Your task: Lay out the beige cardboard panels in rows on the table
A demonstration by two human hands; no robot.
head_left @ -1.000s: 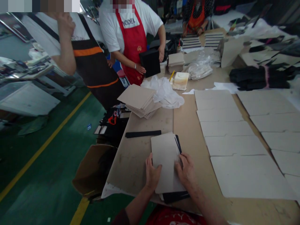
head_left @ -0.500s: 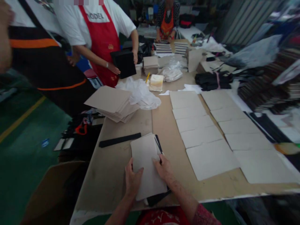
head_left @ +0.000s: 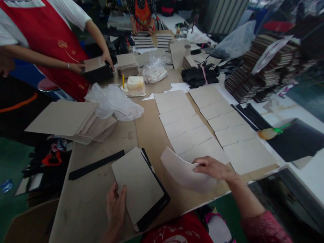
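Observation:
My right hand (head_left: 212, 167) pinches the edge of a thin beige cardboard sheet (head_left: 186, 170), which bows and blurs above the table, close to the nearest laid-out sheets. My left hand (head_left: 116, 206) rests at the left edge of a small stack, thumb and fingers apart, the thumb touching the edge. On top of that stack lies a beige cardboard sheet (head_left: 139, 184) with rounded corners. Black pieces (head_left: 154, 211) stick out under its right and lower edges. A long black strip (head_left: 97, 164) lies beyond the left hand.
Two overlapping rows of cardboard sheets (head_left: 194, 130) cover the table's right part. At left stands a pile of sheets (head_left: 63, 118) beside a plastic bag (head_left: 116, 103). A yellowish block (head_left: 136, 84) sits behind. A co-worker in a red apron (head_left: 50, 40) handles a black box-like piece (head_left: 97, 69).
My right hand has left the stack and moved right with a cardboard sheet. The left hand stays at the stack's left edge. The view has turned to the right.

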